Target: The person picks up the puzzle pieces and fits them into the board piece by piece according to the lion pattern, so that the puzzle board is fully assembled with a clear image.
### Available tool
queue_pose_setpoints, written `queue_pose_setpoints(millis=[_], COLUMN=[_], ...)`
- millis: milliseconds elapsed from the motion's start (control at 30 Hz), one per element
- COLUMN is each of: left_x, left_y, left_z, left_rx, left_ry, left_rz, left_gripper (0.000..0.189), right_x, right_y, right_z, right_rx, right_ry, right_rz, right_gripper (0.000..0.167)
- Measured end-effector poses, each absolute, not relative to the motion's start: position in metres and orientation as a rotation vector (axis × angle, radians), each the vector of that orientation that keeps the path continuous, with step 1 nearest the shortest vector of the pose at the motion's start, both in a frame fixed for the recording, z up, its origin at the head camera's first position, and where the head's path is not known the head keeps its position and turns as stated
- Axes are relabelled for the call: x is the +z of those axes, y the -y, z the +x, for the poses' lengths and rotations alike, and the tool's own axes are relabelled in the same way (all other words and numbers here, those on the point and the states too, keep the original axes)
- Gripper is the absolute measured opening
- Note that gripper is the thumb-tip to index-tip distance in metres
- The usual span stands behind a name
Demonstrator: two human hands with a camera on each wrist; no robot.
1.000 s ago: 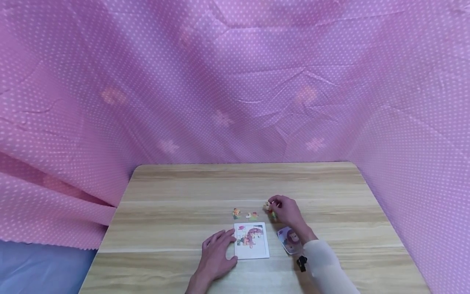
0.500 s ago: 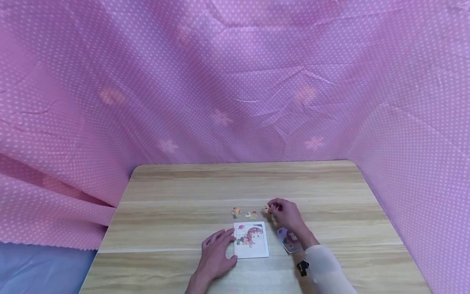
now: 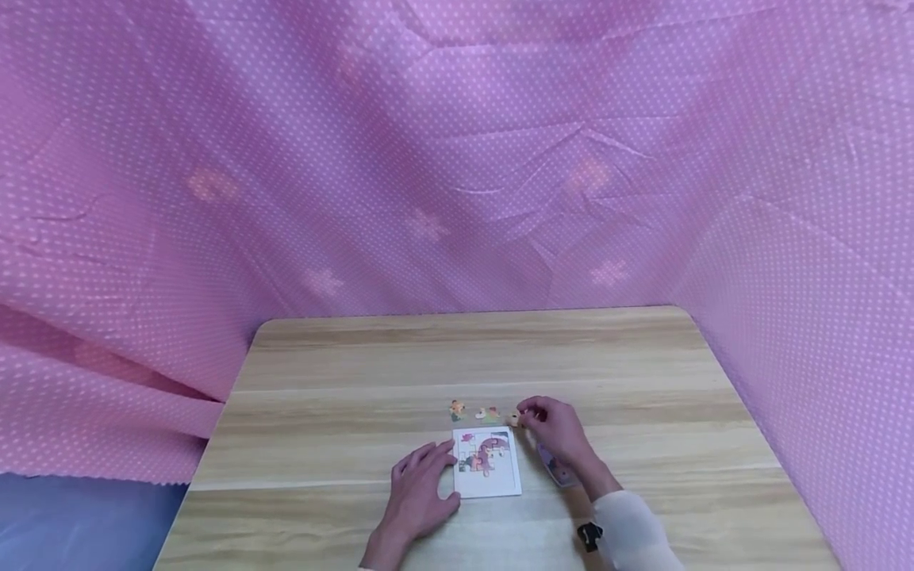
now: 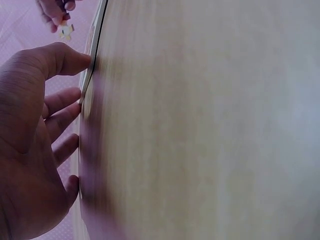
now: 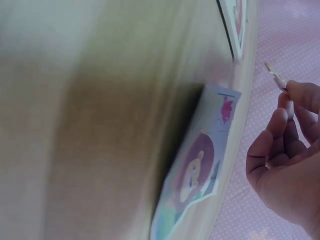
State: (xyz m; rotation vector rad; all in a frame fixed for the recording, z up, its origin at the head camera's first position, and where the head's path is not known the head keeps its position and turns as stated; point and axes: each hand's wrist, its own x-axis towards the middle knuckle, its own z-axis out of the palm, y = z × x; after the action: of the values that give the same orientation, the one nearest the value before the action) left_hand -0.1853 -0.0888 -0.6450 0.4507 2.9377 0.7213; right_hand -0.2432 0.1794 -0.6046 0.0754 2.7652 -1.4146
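Note:
A white square puzzle board (image 3: 500, 484) lies on the table, with several joined pieces forming part of a picture in its upper area. My left hand (image 3: 423, 493) rests at the board's left edge, fingertips and thumb against the side and fingers loosely extended. Just beyond the board's upper right corner, my right hand (image 3: 560, 428) pinches a small puzzle piece (image 3: 512, 419) between thumb and fingers. The right wrist view shows this puzzle piece (image 5: 276, 77) nearly edge-on, raised off the table. Two loose puzzle pieces, one orange (image 3: 457, 409) and one white and green (image 3: 489, 414), lie above the board.
A picture card (image 3: 555, 466) with a purple-maned animal lies right of the board, partly under the right forearm; its near edge lifts in the right wrist view. The wooden table (image 3: 321, 373) meets a pink dotted curtain (image 3: 457, 159) at the back and sides.
My right hand has come slightly closer to the board's upper right corner, bringing the pinched puzzle piece with it. The left hand stays at the board's edge.

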Motion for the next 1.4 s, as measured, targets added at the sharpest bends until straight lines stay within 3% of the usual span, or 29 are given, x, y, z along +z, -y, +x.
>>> queue_pose_setpoints(millis=[1400], left_x=[-0.646], left_y=[0.082], left_z=[-0.191], left_rx=[0.73], left_ry=[-2.948], left_rz=[0.405], left_gripper=[0.046], right_x=[-0.625], right_y=[-0.164], right_z=[-0.218], right_rx=[-1.291], right_ry=[-2.668], right_rz=[-0.126], right_gripper=[0.012])
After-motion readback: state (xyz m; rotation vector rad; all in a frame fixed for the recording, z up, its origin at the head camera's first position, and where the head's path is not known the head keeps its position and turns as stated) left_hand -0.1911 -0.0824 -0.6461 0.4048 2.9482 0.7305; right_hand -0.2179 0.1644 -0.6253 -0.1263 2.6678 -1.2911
